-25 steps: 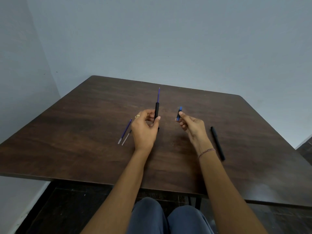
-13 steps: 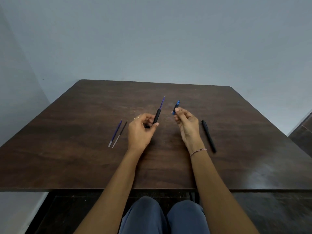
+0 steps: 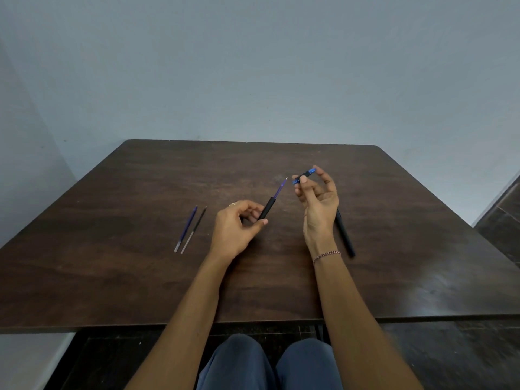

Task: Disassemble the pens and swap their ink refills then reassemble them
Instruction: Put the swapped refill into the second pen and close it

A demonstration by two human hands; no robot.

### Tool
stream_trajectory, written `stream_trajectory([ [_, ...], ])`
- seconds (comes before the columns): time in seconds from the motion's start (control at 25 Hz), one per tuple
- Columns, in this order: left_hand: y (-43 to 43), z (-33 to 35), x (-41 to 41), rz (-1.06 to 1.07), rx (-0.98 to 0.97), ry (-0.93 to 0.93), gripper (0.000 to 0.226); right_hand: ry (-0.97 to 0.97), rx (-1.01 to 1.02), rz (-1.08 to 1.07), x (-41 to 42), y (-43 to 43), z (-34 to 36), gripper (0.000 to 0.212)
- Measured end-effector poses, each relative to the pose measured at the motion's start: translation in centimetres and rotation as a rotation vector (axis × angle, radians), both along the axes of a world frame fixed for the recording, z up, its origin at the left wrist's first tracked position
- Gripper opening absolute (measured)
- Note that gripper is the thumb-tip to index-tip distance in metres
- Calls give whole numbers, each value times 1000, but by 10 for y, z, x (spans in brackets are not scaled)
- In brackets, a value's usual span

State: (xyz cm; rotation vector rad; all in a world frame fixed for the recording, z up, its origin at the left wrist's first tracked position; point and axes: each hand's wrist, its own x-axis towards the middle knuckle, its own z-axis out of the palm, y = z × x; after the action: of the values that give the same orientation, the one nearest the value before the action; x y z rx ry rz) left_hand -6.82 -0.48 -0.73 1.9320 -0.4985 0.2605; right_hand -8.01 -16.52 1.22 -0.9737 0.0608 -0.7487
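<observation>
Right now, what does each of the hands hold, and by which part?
The left hand pinches the black pen barrel at its lower end, its refill sticking out. The right hand holds the small blue tip piece by its middle.

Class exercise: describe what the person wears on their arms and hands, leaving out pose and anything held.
Both forearms are bare, with no sleeves in view. The left hand has a ring on one finger. The right hand has a thin braided red-and-white bracelet at the wrist.

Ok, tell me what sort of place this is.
Probably a plain indoor room with a work table: a bare dark wooden table, blank pale walls and a dark tiled floor. Nothing shows more.
</observation>
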Motion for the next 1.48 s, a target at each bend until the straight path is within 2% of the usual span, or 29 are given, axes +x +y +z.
stream_trajectory([
  [0.16, 0, 1, -1, -20, 20, 4, 25, -14, 28, -79, 0, -2, -1, 40],
  [0.36, 0, 2, -2, -28, 30, 7, 25, -3, 16, -113, 0, -2, -2, 35],
  [0.8, -1, 3, -3, -34, 61, -20, 24, -34, -26, -67, -1, 0, -1, 35],
  [1.16, -1, 0, -1, -18, 39, -47, 24, 43, -154, -38, 0, 2, -2, 36],
  [1.48, 1, 0, -1, -9, 52, -66, 25, 79, -171, -18, -1, 4, -2, 37],
])
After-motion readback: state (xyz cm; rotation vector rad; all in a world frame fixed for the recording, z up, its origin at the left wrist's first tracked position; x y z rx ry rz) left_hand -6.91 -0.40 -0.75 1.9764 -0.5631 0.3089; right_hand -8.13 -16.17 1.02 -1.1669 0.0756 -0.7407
